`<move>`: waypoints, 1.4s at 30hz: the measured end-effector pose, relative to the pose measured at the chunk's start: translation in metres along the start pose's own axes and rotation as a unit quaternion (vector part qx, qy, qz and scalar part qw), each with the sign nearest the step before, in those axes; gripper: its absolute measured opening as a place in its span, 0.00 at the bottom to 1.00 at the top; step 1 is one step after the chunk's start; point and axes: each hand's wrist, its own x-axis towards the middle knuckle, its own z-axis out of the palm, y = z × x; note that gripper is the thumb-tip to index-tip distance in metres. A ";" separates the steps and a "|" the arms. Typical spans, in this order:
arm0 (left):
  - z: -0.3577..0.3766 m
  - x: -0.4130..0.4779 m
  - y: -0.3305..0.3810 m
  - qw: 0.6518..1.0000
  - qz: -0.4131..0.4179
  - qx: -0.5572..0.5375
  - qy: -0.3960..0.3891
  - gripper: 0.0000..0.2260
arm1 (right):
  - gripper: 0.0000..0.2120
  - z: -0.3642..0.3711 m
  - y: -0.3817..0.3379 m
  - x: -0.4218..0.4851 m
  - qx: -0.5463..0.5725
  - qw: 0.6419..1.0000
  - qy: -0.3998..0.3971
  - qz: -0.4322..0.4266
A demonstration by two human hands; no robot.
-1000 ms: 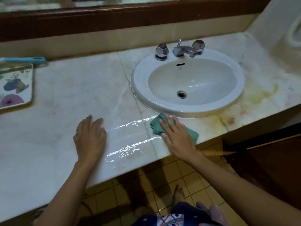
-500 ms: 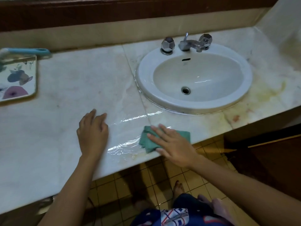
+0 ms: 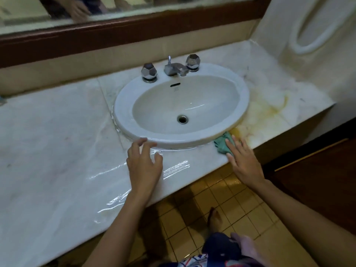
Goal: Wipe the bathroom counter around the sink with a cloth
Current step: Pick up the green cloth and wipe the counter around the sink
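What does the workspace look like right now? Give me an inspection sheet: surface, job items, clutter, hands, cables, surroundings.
Surface: marble counter with wet streaks along the front edge; yellow stain to the right of the sink.
Job's things: green cloth bunched on the counter at the front right of the sink, by the stain.
Clutter: nothing seen on the counter in view.
Hands: right hand flat on the cloth, pressing it down; left hand empty, fingers spread, fingertips at the sink's front rim.
Cables: nothing seen.
Surroundings: faucet with two faceted knobs behind the basin; mirror above; tiled floor below.
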 end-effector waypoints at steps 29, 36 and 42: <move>0.258 0.102 0.212 0.960 -0.010 0.199 -0.194 0.18 | 0.28 -0.098 0.321 0.257 0.027 0.955 0.072 0.286; 0.259 0.103 0.209 0.961 -0.012 0.196 -0.192 0.17 | 0.26 -0.092 0.285 0.304 0.009 0.997 -0.006 0.080; 0.258 0.104 0.207 0.962 -0.021 0.187 -0.199 0.16 | 0.25 -0.077 0.239 0.265 -0.004 0.996 -0.033 -0.078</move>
